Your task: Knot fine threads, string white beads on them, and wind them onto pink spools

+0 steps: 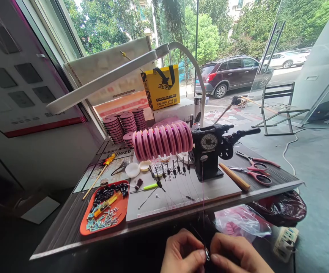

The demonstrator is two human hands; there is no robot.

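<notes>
Low at the front edge of the table, my left hand [183,252] pinches a small shiny metal fishing swivel [207,254] between thumb and forefinger. A thin line [203,201] runs down to it from the black hand-cranked winding machine [210,151]. Close on the other side of the swivel is my right hand [235,253], its thumb and forefinger pressed together; whatever they grip is too small to make out. A row of pink foam spools [162,141] is mounted on the winder's shaft. Several black float stoppers on wires [174,172] stand along the pale board [153,210].
An orange tray [83,227] of small parts sits at the left. Pink-handled scissors [257,167] and pliers [262,159] lie right, beside a wooden strip [235,177]. Stacked pink spools [113,129] and a yellow bag [162,89] stand behind. A lamp arm [110,76] arches overhead.
</notes>
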